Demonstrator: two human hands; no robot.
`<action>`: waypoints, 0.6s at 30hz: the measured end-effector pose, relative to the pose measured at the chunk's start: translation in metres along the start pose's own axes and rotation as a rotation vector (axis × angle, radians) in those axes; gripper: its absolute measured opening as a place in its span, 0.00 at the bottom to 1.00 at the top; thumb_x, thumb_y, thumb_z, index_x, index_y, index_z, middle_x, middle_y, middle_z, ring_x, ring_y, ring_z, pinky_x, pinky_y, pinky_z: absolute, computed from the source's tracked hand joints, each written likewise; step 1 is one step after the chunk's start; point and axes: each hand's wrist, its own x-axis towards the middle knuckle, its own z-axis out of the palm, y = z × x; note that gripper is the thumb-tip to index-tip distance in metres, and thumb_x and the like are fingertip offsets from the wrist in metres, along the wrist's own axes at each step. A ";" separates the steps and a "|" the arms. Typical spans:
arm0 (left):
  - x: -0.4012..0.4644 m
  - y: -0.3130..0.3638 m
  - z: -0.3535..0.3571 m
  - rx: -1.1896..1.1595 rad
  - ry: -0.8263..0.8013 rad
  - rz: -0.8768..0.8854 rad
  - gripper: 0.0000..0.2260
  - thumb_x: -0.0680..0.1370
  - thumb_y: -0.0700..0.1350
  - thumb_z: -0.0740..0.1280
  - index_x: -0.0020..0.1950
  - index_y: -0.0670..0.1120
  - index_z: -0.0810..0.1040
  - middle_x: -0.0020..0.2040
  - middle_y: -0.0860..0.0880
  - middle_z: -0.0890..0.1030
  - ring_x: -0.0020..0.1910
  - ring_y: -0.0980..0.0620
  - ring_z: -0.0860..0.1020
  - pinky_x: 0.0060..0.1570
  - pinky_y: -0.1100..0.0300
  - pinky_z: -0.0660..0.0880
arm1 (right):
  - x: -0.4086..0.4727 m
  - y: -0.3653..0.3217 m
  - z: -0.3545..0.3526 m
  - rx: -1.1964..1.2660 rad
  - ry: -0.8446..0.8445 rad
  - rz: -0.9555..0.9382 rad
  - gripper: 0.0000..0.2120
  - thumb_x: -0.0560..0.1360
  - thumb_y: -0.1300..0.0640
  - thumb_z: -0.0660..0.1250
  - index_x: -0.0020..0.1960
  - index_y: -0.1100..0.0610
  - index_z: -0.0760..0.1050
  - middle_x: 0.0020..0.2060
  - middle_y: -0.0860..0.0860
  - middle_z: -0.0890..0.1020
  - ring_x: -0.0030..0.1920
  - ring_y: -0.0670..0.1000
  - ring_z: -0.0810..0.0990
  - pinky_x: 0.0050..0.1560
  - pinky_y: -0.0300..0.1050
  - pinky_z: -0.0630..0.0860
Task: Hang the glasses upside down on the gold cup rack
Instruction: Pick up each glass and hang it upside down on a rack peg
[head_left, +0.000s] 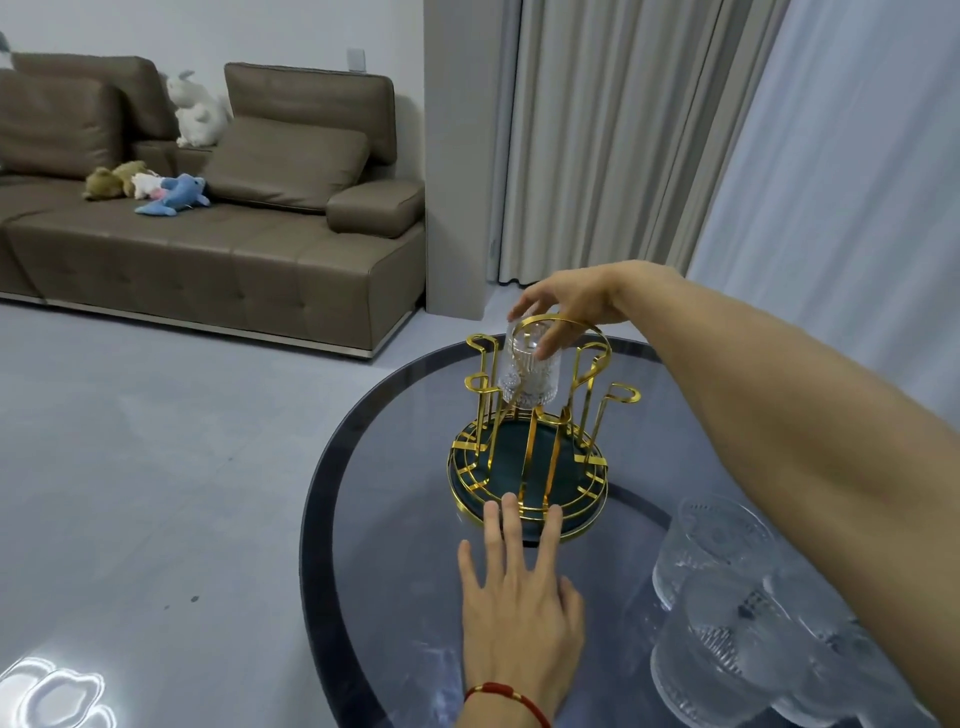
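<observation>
Ribbed glass tumbler (529, 372), gripped in our right hand (576, 301), descends inverted over a gold cup rack (530, 447) prong; our flat, empty left hand (519, 597) steadies the base. Misalignment could tip the rack.

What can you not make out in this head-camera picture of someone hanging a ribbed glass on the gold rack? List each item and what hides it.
- Whether the ribbed glass already sits on a prong: the right hand and the gold rack wires cover it.
- How many spare glasses wait: blurred, overlapped by the right forearm, cut by the lower edge.
- Whether the left hand presses the rack base: its fingertips only overlap the rim.
</observation>
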 end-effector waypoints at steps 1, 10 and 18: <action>0.000 -0.001 0.000 0.000 0.007 0.000 0.30 0.80 0.57 0.48 0.79 0.63 0.35 0.82 0.45 0.35 0.78 0.43 0.31 0.77 0.35 0.43 | -0.005 0.002 0.000 0.028 0.046 -0.014 0.33 0.73 0.59 0.78 0.75 0.51 0.70 0.66 0.52 0.78 0.63 0.57 0.79 0.60 0.54 0.81; -0.004 0.013 -0.025 0.011 -0.013 -0.025 0.31 0.81 0.52 0.55 0.82 0.55 0.45 0.83 0.41 0.43 0.81 0.41 0.40 0.77 0.38 0.52 | -0.155 0.029 0.039 -0.168 0.711 -0.120 0.10 0.79 0.58 0.68 0.57 0.57 0.84 0.50 0.51 0.87 0.50 0.49 0.83 0.55 0.43 0.78; -0.046 0.083 -0.073 -0.883 0.076 0.285 0.23 0.72 0.49 0.64 0.67 0.51 0.71 0.61 0.53 0.73 0.62 0.58 0.71 0.61 0.65 0.68 | -0.278 0.063 0.171 0.026 0.926 0.025 0.07 0.76 0.61 0.69 0.51 0.55 0.85 0.47 0.48 0.87 0.49 0.48 0.83 0.57 0.46 0.77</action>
